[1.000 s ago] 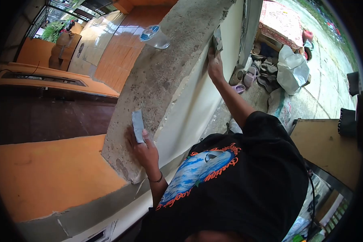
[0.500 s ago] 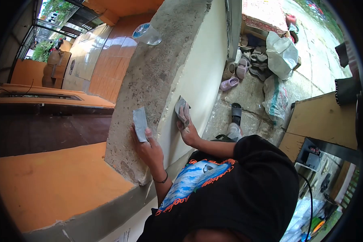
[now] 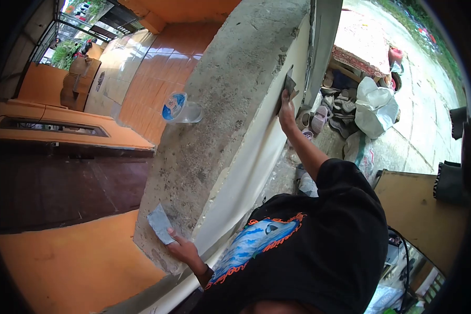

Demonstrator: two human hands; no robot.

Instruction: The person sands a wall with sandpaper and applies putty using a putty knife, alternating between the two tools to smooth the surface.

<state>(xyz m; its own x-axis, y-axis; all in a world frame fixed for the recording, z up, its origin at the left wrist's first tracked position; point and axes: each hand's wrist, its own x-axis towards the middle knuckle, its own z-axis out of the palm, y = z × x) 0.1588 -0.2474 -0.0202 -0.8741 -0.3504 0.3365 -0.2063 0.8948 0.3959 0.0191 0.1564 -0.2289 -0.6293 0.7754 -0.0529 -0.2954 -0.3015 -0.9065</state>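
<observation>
My left hand (image 3: 184, 250) rests low on the rough top of the concrete ledge (image 3: 230, 78), its fingers closed on the edge of a flat grey sheet of sandpaper (image 3: 161, 224). Higher up, my right hand (image 3: 286, 112) presses a folded, dark grey piece of sandpaper (image 3: 290, 82) against the smooth cream side wall (image 3: 246, 167), close under the ledge's chipped edge. Part of that piece is hidden by the fingers. A clear plastic cup (image 3: 186, 111) with a blue-and-white label lies tipped on the ledge between the two hands.
Shoes and sandals (image 3: 322, 118) are piled below the wall, beside a white sack (image 3: 376, 107). A cloth-covered table (image 3: 358, 42) stands behind them. An orange tiled floor (image 3: 162, 57) lies left of the ledge, and a wooden panel (image 3: 424, 204) stands at right.
My right hand has slid forward along the wall with its sandpaper, the arm now stretched out. My left hand with its sheet appears lower in view, and the camera's view has shifted.
</observation>
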